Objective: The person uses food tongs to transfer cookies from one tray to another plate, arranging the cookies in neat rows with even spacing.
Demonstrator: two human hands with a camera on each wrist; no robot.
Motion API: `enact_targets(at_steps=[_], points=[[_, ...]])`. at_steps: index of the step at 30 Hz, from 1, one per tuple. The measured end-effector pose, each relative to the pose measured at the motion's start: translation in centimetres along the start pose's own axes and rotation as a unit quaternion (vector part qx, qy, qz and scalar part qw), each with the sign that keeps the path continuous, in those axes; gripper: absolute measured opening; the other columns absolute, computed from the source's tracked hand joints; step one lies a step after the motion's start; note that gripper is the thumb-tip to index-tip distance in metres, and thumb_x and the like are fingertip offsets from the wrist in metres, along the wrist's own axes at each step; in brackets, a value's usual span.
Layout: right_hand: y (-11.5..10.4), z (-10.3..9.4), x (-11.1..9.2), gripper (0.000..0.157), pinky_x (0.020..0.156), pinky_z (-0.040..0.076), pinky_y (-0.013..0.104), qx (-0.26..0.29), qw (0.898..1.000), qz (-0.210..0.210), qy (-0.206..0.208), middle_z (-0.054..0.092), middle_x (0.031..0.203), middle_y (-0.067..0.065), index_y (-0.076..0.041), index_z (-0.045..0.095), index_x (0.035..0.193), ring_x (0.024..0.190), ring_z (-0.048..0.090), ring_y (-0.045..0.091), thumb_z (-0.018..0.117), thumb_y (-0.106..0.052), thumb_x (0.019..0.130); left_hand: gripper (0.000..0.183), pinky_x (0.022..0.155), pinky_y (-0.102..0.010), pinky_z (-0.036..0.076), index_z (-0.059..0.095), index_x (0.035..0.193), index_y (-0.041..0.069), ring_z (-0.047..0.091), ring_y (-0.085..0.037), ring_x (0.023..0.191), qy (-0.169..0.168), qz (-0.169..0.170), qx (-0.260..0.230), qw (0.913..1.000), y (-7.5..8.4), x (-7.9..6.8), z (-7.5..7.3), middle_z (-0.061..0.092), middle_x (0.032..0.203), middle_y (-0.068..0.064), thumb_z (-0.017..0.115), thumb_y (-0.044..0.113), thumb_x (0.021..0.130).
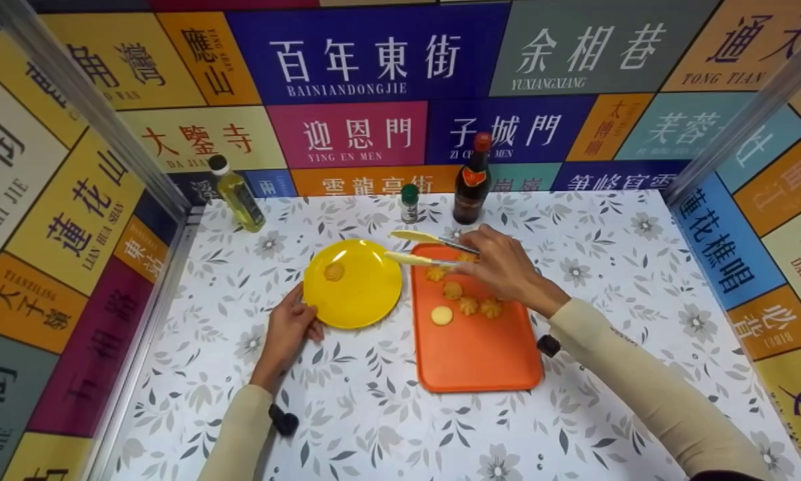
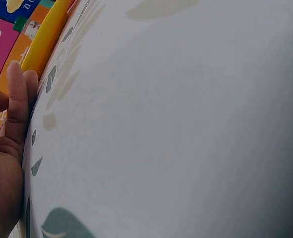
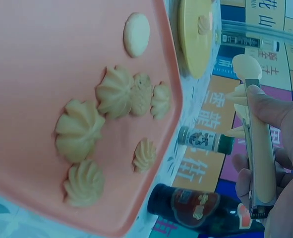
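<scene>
The right hand (image 1: pixel 497 264) grips metal tongs (image 3: pixel 259 148) with pale yellow tips. The tongs' arms are spread apart, with nothing seen between the tips, above the far end of the orange tray (image 1: pixel 480 357). Several piped, ridged cookies (image 3: pixel 80 131) lie on that tray, along with a smooth, round pale cookie (image 1: pixel 442 315). Left of the tray, a yellow plate (image 1: pixel 367 300) bears one ridged cookie (image 1: pixel 334 272). At the plate's near left rim, the left hand (image 1: pixel 290 324) holds the edge; its grip is partly hidden in the left wrist view.
Behind the plate and tray stand a green-capped shaker (image 1: pixel 409 204) and a dark red-capped bottle (image 1: pixel 470 190). An oil bottle (image 1: pixel 240 197) is at the back left. Printed panels (image 1: pixel 347 133) wall in the floral tabletop (image 1: pixel 347 407) at the back and sides.
</scene>
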State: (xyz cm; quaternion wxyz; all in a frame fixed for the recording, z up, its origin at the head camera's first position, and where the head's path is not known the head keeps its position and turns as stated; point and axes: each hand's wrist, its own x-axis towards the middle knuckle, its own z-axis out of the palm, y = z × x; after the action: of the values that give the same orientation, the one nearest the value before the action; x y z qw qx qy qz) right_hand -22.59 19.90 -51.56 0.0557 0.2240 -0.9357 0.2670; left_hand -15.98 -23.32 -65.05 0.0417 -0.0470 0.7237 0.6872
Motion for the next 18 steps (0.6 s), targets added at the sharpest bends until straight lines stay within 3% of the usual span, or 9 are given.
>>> enact_targets(at_steps=[18], points=[[2.4, -0.9, -1.9, 0.054, 0.075, 0.057, 0.048, -0.006, 0.998, 0.029, 0.046, 0.064, 0.097, 0.012, -0.003, 0.078, 0.119, 0.085, 0.065, 0.031, 0.099, -0.037, 0.083, 0.068, 0.055, -0.033, 0.063, 0.037, 0.172, 0.011, 0.068, -0.026, 0.058, 0.007, -0.008, 0.005, 0.9999, 0.1, 0.0, 0.1, 0.072, 0.082, -0.029, 0.065, 0.009, 0.110]])
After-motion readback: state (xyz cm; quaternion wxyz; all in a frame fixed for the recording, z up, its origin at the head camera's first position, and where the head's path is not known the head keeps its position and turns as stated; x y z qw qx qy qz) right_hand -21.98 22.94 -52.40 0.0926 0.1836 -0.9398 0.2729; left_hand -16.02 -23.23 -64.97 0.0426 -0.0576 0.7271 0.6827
